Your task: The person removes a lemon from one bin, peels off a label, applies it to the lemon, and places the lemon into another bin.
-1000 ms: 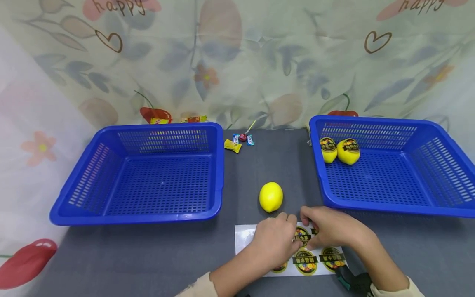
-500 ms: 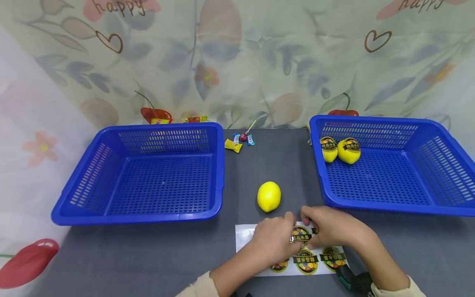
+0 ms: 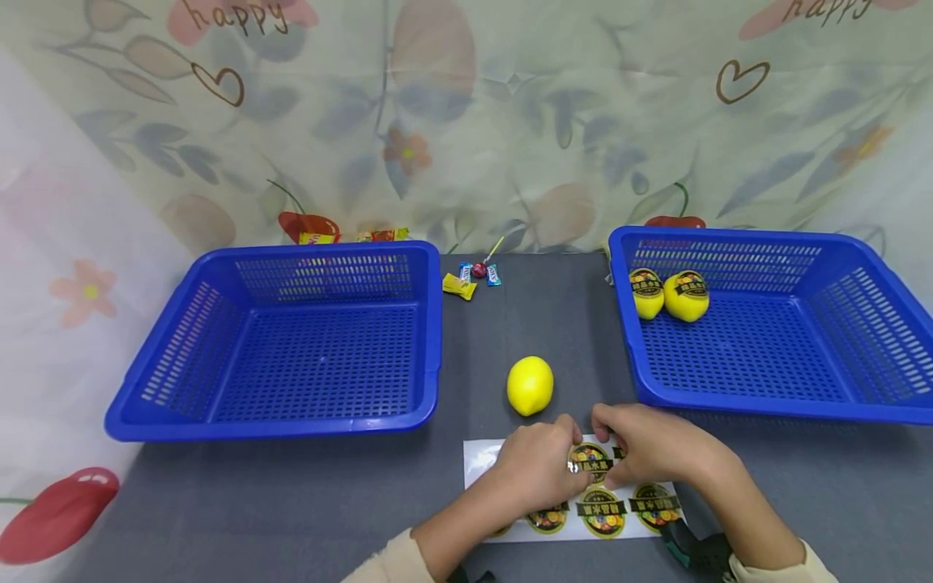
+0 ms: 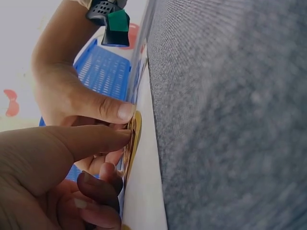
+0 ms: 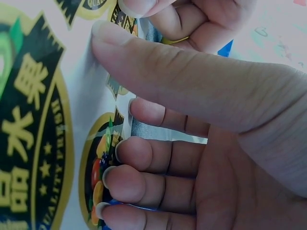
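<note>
Near the front edge of the dark grey table (image 3: 306, 502), both hands work at a white sticker sheet (image 3: 481, 461) that lies flat on the cloth. The left hand (image 3: 535, 474) rests on the sheet with its fingers curled down, thumb and forefinger pinching at the edge of one round fruit sticker (image 3: 589, 460) in the upper row. The right hand (image 3: 652, 445) comes in from the other side, its thumb and fingers curled against the same sticker, so the two hands almost touch over it. From the right wrist view the right thumb lies across the sheet while the fingertips (image 5: 127, 148) press on its printed labels; whether the sticker has lifted off its backing I cannot tell. More round stickers (image 3: 603, 512) show in the row nearer the person.

Just beyond the hands sits a bare yellow lemon (image 3: 530, 385), apart from the sheet and between two blue plastic baskets. The left basket (image 3: 287, 421) stands to its left. The right basket (image 3: 729, 401) holds two lemons with stickers on them (image 3: 666, 295), side by side in its far left corner. Farther back, some wrapped sweets (image 3: 470, 277) lie near the flowered curtain (image 3: 510, 121).
</note>
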Demonstrator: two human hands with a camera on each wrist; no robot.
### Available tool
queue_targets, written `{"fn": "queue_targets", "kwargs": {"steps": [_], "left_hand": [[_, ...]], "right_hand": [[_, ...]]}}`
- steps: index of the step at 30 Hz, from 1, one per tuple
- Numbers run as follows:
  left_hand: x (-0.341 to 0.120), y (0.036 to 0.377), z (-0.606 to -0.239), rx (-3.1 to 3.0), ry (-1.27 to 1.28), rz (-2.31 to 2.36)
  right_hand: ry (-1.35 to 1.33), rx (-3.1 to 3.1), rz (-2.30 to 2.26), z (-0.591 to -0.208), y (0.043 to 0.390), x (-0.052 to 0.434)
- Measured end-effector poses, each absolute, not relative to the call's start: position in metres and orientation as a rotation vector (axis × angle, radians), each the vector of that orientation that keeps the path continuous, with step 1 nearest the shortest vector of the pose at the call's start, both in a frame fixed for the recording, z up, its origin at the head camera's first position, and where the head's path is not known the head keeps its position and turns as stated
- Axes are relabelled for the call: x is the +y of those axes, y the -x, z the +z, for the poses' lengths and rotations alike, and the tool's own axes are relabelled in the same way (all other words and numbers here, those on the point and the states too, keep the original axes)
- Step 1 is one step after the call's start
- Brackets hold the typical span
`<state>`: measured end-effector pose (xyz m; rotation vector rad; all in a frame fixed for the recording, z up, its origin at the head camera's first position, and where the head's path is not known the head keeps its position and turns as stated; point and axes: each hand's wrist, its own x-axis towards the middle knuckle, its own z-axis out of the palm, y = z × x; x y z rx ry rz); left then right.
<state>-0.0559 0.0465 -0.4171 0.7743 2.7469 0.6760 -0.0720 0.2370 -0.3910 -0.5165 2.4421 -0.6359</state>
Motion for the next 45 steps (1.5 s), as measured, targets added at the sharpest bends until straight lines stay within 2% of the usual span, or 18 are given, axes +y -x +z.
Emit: {"fn": "queue_targets", "kwargs": {"steps": [7, 18, 32, 39, 45], "left_hand": [[0.045, 0.058, -0.418, 2.706, -0.787, 0.732], [0.046, 0.058, -0.419, 2.789, -0.998, 0.878], [0.042, 0.061, -0.407, 2.619, -1.024, 1.153], [0.020, 0.075, -0.383, 2.621, -0.852, 1.498], [0.002, 0.094, -0.381, 2.679, -0.734, 1.675]], "right_hand": [[0.501, 2.445, -0.628, -0.391, 0.072, 0.237], [0.537, 2.446, -0.649, -0.391, 0.073, 0.238], [0.550, 2.453, -0.667, -0.391, 0.072, 0.238], [0.517, 2.492, -0.610, -0.390, 0.071, 0.235], [0.478, 2.497, -0.552, -0.390, 0.071, 0.233]]}}
